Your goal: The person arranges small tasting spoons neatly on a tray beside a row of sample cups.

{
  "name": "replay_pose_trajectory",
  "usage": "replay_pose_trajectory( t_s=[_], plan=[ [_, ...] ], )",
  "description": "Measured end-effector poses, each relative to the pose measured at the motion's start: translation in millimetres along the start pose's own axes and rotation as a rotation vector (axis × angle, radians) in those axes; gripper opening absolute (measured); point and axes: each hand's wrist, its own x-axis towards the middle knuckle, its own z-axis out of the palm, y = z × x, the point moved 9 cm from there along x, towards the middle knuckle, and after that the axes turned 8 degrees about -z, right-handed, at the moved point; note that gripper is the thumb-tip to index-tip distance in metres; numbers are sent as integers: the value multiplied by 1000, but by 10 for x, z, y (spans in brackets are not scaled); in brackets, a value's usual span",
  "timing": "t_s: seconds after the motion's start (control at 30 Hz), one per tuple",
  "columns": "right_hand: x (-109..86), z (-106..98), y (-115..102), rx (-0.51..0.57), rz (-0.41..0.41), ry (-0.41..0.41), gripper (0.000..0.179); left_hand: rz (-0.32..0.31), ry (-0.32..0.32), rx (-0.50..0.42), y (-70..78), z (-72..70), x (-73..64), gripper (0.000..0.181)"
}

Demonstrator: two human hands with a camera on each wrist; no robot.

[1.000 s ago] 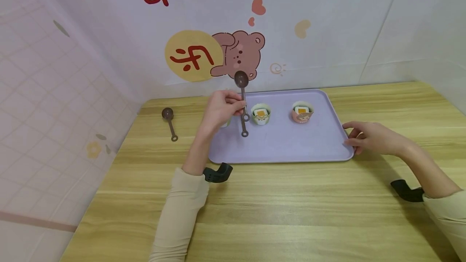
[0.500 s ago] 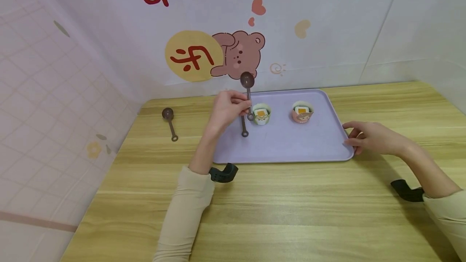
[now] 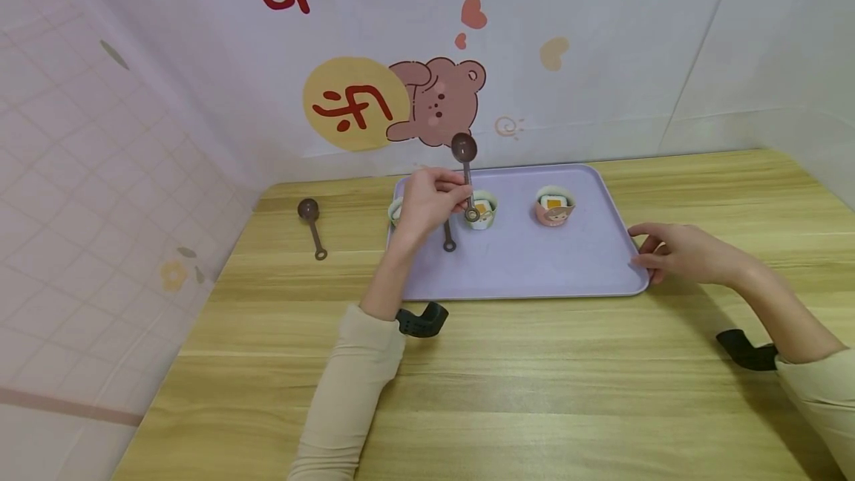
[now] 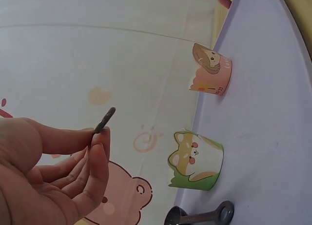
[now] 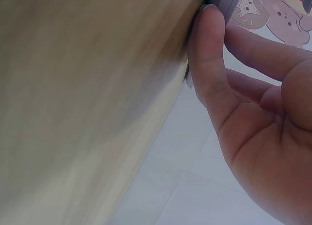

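My left hand (image 3: 427, 203) pinches a brown measuring spoon (image 3: 464, 148) by its handle, bowl upward, above the lilac tray (image 3: 534, 269). In the left wrist view only the handle end of that spoon (image 4: 106, 119) shows past the fingertips. Just behind it, a green paper cup (image 3: 480, 222) with a white and orange piece inside stands on the tray. A second brown measuring spoon (image 3: 449, 237) lies there too, its bowl hidden by the hand in the head view. At the tray's right rim, my right hand (image 3: 691, 251) holds the edge between thumb and fingers.
A pink paper cup (image 3: 554, 214) with a similar piece stands farther right on the tray. Another cup (image 3: 394, 211) at its left end is mostly covered by my left hand. One more measuring spoon (image 3: 312, 227) lies on the wooden table (image 3: 534, 384), left of the tray.
My left hand has moved to the right with the measuring spoon, now in front of the green cup. The left cup shows partly again. My right hand and the tray stay put.
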Motion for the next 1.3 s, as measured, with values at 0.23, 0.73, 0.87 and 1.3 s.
replay_pose_trajectory(
  t_s=[0.23, 0.73, 0.87, 1.3],
  plan=[
    [-1, 1, 12, 7, -3, -4, 52, -12, 12, -33, -23, 72, 10, 16],
    [4, 3, 4, -13, 2, -5, 53, -24, 16, -56, -42, 200, 27, 16],
    [6, 6, 0, -5, 6, -7, 53, -37, 19, -77, -59, 236, 35, 15],
    [2, 1, -12, -1, 7, -5, 53, -12, 33, -120, -108, 343, 71, 11]
  ],
)
